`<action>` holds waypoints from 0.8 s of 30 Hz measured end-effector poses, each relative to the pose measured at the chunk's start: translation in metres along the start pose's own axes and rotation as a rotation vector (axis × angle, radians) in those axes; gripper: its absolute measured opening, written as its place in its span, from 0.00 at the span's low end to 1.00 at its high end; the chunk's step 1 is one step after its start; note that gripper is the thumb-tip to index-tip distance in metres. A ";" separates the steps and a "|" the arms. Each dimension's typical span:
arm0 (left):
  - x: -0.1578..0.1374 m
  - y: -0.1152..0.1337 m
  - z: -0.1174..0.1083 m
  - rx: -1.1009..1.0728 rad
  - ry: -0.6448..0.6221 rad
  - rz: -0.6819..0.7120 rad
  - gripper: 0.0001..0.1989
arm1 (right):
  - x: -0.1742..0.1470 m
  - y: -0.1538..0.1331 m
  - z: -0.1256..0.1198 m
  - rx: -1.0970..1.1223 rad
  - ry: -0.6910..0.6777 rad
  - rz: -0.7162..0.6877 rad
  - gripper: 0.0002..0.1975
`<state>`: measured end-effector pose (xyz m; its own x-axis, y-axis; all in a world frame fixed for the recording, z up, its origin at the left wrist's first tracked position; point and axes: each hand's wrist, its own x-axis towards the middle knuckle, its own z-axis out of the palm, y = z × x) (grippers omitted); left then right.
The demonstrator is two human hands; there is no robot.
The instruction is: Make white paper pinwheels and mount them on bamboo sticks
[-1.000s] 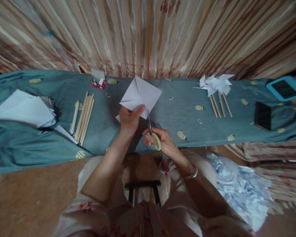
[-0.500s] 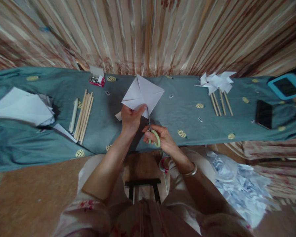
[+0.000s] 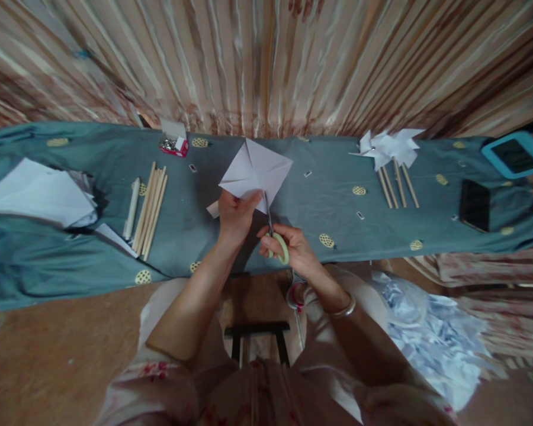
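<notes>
A white square sheet of paper (image 3: pixel 266 165), turned corner-up, has slits running from its corners toward the middle. My left hand (image 3: pixel 237 216) grips it by the lower left side, thumb on top. In my right hand (image 3: pixel 288 245) is a pair of scissors (image 3: pixel 282 248) with pale green handles, fingers through the loops. The blades meet the paper's lower corner, near my left thumb. Below my left hand a small pale strip (image 3: pixel 213 209) shows on the cloth; its kind is unclear.
Wooden sticks (image 3: pixel 151 213) and a white pen-like stick lie left, beside a paper stack (image 3: pixel 35 192). A red box of small metal pieces (image 3: pixel 174 144) stands behind. Rightward are paper pinwheels (image 3: pixel 388 148), a dark phone (image 3: pixel 475 205) and a blue-framed tablet (image 3: pixel 515 155). Paper scraps (image 3: pixel 439 343) lie below right.
The paper's top corner has dipped slightly and its right corner has shifted a little left. Both hands keep nearly the same place, still holding paper and scissors.
</notes>
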<state>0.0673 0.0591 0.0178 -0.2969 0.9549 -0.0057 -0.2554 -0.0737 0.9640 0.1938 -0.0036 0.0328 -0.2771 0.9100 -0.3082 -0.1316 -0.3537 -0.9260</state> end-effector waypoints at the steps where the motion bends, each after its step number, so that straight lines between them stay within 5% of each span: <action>1: 0.000 0.000 0.000 -0.001 0.000 -0.007 0.12 | 0.000 0.001 0.000 0.002 -0.001 -0.002 0.18; 24: 0.002 0.001 0.000 0.046 -0.023 0.020 0.16 | 0.004 0.008 -0.004 -0.066 0.000 0.017 0.22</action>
<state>0.0665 0.0610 0.0185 -0.2799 0.9598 0.0191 -0.2068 -0.0797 0.9751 0.1954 -0.0020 0.0232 -0.2784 0.9043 -0.3237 -0.0635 -0.3536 -0.9332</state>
